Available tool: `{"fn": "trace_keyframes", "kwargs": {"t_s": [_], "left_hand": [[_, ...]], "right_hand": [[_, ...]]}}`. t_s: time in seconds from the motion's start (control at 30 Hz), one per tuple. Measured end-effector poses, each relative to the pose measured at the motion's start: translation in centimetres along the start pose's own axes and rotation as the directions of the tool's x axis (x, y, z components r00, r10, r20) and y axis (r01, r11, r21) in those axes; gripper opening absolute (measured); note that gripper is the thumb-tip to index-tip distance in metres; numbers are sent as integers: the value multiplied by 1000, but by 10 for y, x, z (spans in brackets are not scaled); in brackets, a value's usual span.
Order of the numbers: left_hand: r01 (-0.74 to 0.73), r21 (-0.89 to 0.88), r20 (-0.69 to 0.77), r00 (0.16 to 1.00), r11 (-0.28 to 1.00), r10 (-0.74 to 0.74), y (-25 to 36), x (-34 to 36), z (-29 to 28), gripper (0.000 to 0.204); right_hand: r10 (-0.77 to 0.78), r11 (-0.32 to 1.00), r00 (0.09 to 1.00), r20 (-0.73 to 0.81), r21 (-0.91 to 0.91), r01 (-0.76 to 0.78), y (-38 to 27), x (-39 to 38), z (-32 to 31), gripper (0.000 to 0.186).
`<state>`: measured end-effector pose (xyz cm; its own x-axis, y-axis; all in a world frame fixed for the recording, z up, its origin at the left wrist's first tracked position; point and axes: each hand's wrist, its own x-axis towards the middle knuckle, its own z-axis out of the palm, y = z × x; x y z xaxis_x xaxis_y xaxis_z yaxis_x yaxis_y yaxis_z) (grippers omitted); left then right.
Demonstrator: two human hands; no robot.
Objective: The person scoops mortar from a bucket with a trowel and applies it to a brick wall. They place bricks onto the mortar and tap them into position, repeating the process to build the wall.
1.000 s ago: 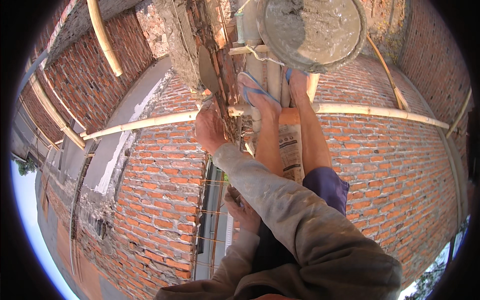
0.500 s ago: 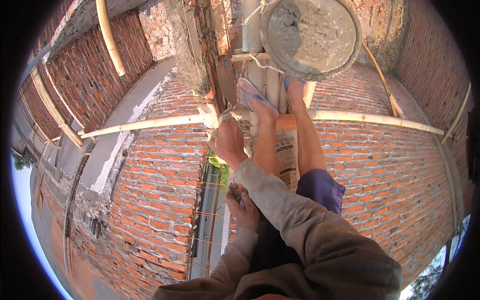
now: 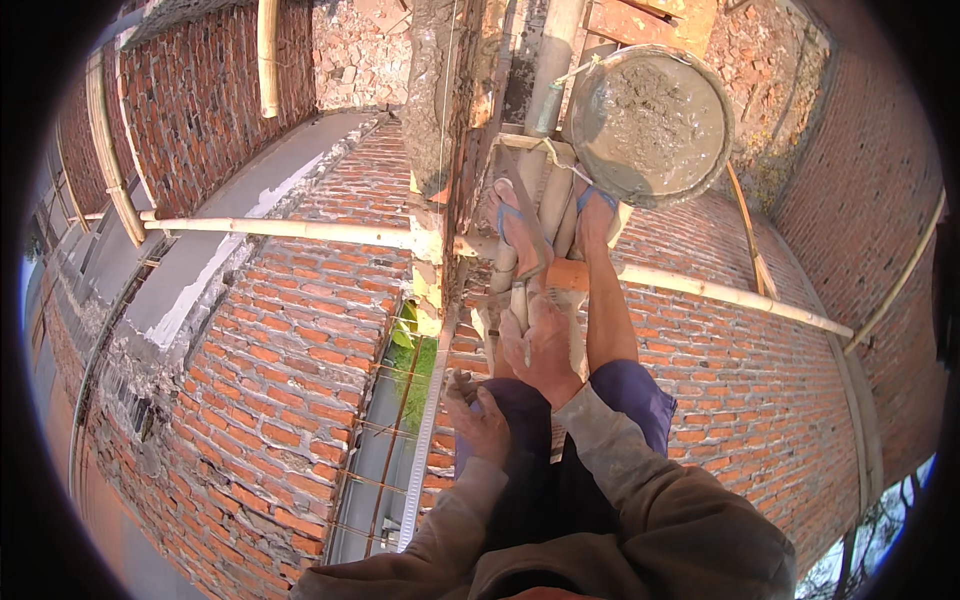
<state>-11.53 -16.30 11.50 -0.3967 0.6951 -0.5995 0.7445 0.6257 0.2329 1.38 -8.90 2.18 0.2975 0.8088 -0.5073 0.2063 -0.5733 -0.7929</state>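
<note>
In the head view, we saw our right hand point(image 3: 548, 352) centred before us, its grip apparently wrapped around the trowel point(image 3: 520, 304); the tool lay nearly edge-on, pointing away toward the left foot point(image 3: 522, 238), perhaps to keep its blade clear of the body. Our left hand point(image 3: 482, 427) hung nearer and farther left, fingers loosely curled and smeared grey; we could not tell whether it held anything. Far and to the right, the round tub point(image 3: 642, 200) of wet mortar point(image 3: 675, 120) sat beyond the right foot point(image 3: 595, 215), probably so that the right hand could reach it. Both feet, in blue-strapped flip-flops, were set among the bamboo poles point(image 3: 556, 200), presumably for footing. A crosswise bamboo pole point(image 3: 735, 298) ran before the brick wall point(image 3: 740, 390).
</note>
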Motion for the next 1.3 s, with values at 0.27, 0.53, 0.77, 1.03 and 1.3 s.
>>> {"fn": "trace_keyframes", "kwargs": {"t_s": [0.27,0.53,0.77,1.03,1.3], "left_hand": [[-2,-126,-134,991,992,-15,17,3,-7,52],[4,-412,-156,985,911,-75,65,-9,12,47],[99,-829,-28,975,550,-219,124,31,71,42],[107,-862,-78,938,496,-337,109,41,70,38],[61,-915,-128,893,398,-432,101,44,71,41]], "right_hand": [[-32,860,999,-13,-510,20,-11,34,-195,22],[-442,436,707,552,-557,707,-154,234,-170,40],[-186,-497,359,915,-402,769,-244,433,71,14],[229,-723,373,899,-99,684,-190,405,193,25],[362,-539,340,868,-103,836,-203,316,210,28]]}}
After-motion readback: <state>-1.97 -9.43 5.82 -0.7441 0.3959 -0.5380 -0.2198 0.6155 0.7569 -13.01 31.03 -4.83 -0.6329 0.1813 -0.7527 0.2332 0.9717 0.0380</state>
